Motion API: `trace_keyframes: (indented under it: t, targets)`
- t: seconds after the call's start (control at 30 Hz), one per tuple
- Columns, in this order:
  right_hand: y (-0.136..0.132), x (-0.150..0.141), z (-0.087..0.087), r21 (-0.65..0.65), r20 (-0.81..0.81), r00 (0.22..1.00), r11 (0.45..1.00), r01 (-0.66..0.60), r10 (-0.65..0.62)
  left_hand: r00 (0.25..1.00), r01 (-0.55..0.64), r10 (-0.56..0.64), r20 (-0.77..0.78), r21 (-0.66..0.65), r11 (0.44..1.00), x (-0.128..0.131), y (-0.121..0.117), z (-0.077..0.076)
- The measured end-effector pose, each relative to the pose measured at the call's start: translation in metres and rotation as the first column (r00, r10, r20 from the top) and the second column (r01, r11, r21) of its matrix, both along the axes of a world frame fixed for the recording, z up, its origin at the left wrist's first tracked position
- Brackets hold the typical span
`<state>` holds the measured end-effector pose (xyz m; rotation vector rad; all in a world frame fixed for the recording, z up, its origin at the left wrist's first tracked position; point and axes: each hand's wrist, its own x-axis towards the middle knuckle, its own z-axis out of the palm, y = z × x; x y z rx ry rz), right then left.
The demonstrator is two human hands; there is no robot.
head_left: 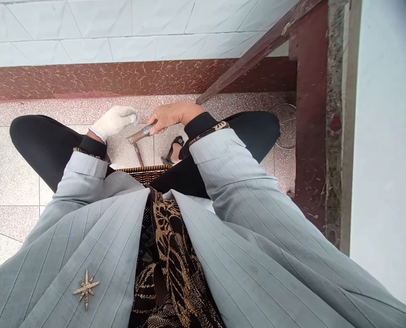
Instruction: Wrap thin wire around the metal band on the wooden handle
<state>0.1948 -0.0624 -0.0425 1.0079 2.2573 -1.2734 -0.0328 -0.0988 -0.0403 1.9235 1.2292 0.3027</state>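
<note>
My left hand (115,120) wears a white knit glove and is curled closed just left of a tool; what it holds, if anything, is hidden. My bare right hand (171,115) is wrapped round the wooden handle with a metal collar of a tool (139,135), probably a knife, whose thin dark part (139,155) points down toward me. Both hands reach out past my knees in black trousers, above the pink speckled floor.
A woven basket rim (144,172) sits between my legs. A sandalled foot (173,151) shows under my right wrist. A dark red wooden post (308,118) and a slanted bar (257,50) stand at right, with a white wall beyond.
</note>
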Motion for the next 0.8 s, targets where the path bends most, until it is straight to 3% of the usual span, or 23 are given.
trace_keyframes:
  t: [0.1,0.2,0.27,0.37,0.4,0.47,0.57,0.7,0.8]
  targets:
    - [-0.002,0.002,0.009,-0.123,-0.156,0.988,0.992,-0.023,0.004,0.995,-0.015,0.014,0.095,0.002,1.000,-0.003,0.004,-0.008]
    - [-0.002,0.009,0.021,-0.146,-0.358,0.924,0.985,0.087,-0.135,0.976,-0.048,0.059,0.208,-0.056,0.997,-0.004,0.004,-0.014]
    - [0.000,0.015,0.026,-0.177,-0.533,0.784,0.948,0.264,-0.317,0.962,-0.045,0.075,0.262,-0.118,0.992,-0.003,0.002,-0.015]
    - [0.008,0.022,0.026,-0.327,-0.688,0.440,0.788,0.521,-0.577,0.959,0.016,0.030,0.282,-0.158,0.987,0.001,-0.003,-0.013]
    - [0.010,0.024,0.024,-0.335,-0.686,0.385,0.738,0.586,-0.618,0.960,0.042,0.004,0.278,-0.159,0.986,0.003,-0.004,-0.011]
    - [0.015,0.026,0.018,-0.255,-0.639,0.397,0.668,0.699,-0.659,0.964,0.083,-0.036,0.262,-0.171,0.982,0.006,-0.007,-0.008]
    - [0.019,0.024,0.009,-0.097,-0.520,0.514,0.645,0.758,-0.682,0.969,0.153,-0.113,0.221,-0.174,0.973,0.009,-0.010,-0.003]
    - [0.019,0.017,0.002,0.113,-0.404,0.682,0.707,0.699,-0.610,0.981,0.173,-0.157,0.114,-0.143,0.975,0.010,-0.010,0.002]
    - [0.017,0.010,-0.001,0.312,-0.279,0.787,0.723,0.616,-0.550,0.984,0.171,-0.163,0.077,-0.113,0.979,0.009,-0.009,0.002]
